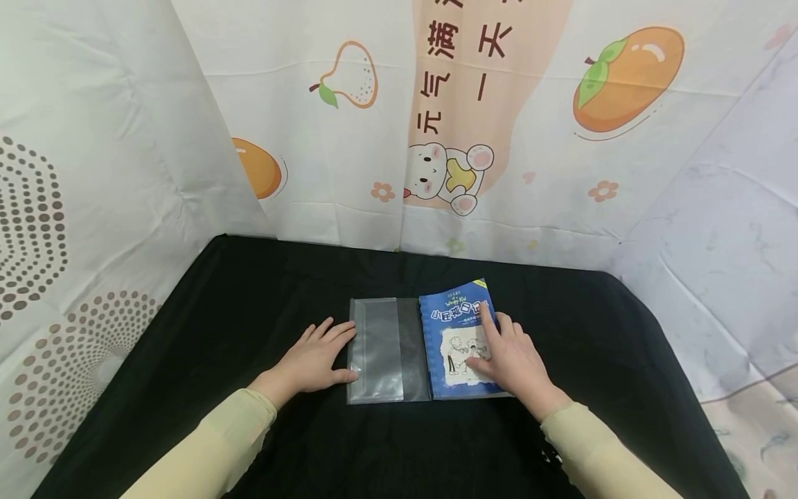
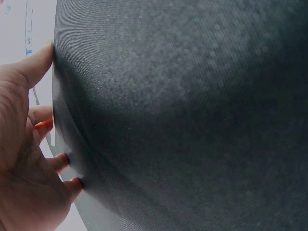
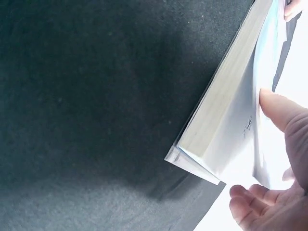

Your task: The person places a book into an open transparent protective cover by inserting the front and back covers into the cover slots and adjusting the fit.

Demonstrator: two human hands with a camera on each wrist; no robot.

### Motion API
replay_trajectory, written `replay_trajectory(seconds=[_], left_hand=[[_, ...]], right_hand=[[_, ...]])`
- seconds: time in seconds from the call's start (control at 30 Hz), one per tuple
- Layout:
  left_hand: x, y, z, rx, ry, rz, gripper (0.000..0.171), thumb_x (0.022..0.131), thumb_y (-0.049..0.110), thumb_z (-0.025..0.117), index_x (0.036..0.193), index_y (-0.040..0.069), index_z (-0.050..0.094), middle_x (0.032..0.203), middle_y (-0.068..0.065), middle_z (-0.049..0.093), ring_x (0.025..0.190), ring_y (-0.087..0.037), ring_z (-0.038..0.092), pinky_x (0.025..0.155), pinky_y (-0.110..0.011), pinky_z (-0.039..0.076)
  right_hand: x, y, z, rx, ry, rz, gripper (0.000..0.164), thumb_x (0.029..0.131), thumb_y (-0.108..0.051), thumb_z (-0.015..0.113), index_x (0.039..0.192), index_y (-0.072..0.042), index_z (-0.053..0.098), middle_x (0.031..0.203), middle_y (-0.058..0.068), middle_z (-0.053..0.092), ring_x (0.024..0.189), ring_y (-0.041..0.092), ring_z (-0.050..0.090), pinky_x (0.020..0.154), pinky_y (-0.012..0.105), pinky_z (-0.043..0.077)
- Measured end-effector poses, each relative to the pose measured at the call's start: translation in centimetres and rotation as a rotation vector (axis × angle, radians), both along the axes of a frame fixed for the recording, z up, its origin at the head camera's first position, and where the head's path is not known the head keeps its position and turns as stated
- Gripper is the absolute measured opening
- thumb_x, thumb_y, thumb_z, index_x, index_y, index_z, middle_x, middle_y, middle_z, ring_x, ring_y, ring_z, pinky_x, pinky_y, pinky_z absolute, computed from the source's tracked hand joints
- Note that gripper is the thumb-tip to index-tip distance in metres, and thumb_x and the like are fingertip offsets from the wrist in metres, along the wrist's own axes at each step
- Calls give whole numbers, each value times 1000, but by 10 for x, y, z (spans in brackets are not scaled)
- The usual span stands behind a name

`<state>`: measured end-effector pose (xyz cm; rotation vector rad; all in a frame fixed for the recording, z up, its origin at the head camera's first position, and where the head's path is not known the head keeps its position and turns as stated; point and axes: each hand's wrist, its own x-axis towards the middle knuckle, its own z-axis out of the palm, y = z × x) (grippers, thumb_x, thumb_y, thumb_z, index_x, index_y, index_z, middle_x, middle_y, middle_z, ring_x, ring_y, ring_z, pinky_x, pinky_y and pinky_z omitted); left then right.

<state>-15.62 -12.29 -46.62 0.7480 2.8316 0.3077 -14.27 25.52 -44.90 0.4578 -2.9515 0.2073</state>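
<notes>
At the left, the left hand (image 1: 318, 358) is lying with its fingers spread wide and nearly straight, the tips touching the left part of a clear plastic cover (image 1: 377, 378) on the black cloth (image 1: 374, 450). For what looks like fitting cover to book, light, even pressure here should be enough; pushing hard would risk wrinkling the thin film or dragging it leftward. In the middle, the cover's bare strip is running beside the spine, and it seems best to be keeping that strip straight. Farther right, the blue book (image 1: 445, 346) is lying face up on the cover's right part, with the right hand (image 1: 514, 357) resting over its right side: index finger straight, thumb apart on the front, nothing pinched. The right wrist view is showing the front board bowing up off the pages, so the right hand should be handling that board alone, gently, lest it crease. As for hidden parts, the left wrist view is showing mostly cloth, and the film is hardly reading there. The book is hiding the cover's right part, so whether its back board is tucked in, I cannot tell. White marks (image 1: 548, 456) near the right sleeve are too small to identify.
</notes>
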Motion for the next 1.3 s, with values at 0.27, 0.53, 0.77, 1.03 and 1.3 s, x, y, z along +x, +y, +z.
replay_trajectory(seconds=[0.27,0.53,0.77,1.03,1.3], left_hand=[[0,0,0,2,-9,2,81,87,61,59,150,17,33,157,0,25,143,-34,12,112,-60,16],[0,0,0,-2,-13,0,81,87,61,59,150,17,32,157,0,25,143,-35,12,112,-60,16],[0,0,-1,-9,-12,-1,81,87,62,58,150,17,32,158,0,24,143,-35,11,112,-60,16],[-1,0,-1,-4,-22,-1,81,87,62,58,150,17,32,158,0,24,143,-35,11,112,-60,15],[0,0,0,-2,-21,-6,82,87,62,58,150,17,31,158,0,23,143,-35,11,113,-60,15]], right_hand=[[2,-3,4,-61,38,15,113,75,-44,81,152,-2,10,146,25,33,113,39,47,82,55,47],[5,-11,12,-135,53,67,109,76,-29,82,153,-3,10,152,21,26,117,37,45,89,57,45],[7,-18,14,-167,54,118,96,81,-17,77,152,-2,14,159,20,7,127,41,40,98,54,44],[8,-28,23,-212,37,120,82,91,-19,66,153,-5,14,160,14,0,126,37,45,90,49,51],[8,-42,34,-268,-56,121,79,93,-22,62,154,-12,13,161,9,3,121,31,51,66,38,55]])
